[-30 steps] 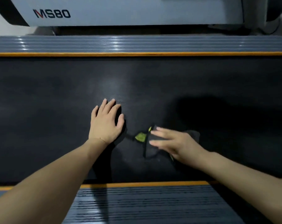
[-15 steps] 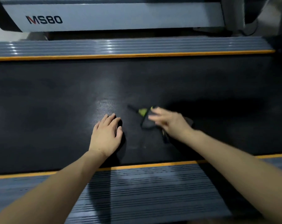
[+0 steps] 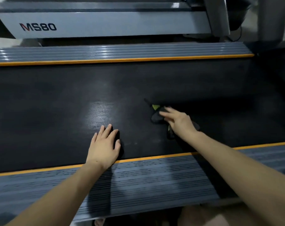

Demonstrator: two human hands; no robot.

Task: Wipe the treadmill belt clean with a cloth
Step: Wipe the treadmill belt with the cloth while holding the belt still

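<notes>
The black treadmill belt (image 3: pixel 48 111) runs left to right across the view. A dark cloth with yellow-green patches (image 3: pixel 157 115) lies on it right of centre. My right hand (image 3: pixel 179 122) presses flat on the cloth, fingers spread and pointing left, hiding most of it. My left hand (image 3: pixel 104 147) rests palm down on the bare belt near the front edge, fingers together, holding nothing. A pale sheen marks the belt just beyond its fingertips.
Grey ribbed side rails with orange trim border the belt, one at the far side (image 3: pixel 122 51) and one at the near side (image 3: pixel 138 181). A second machine marked MS80 (image 3: pixel 105 25) stands behind. A grey upright post (image 3: pixel 218 15) rises at the top right.
My right hand has pushed the cloth away from me and to the right across the belt. My left hand stays planted near the front edge. My head has pulled back, showing more of the near rail.
</notes>
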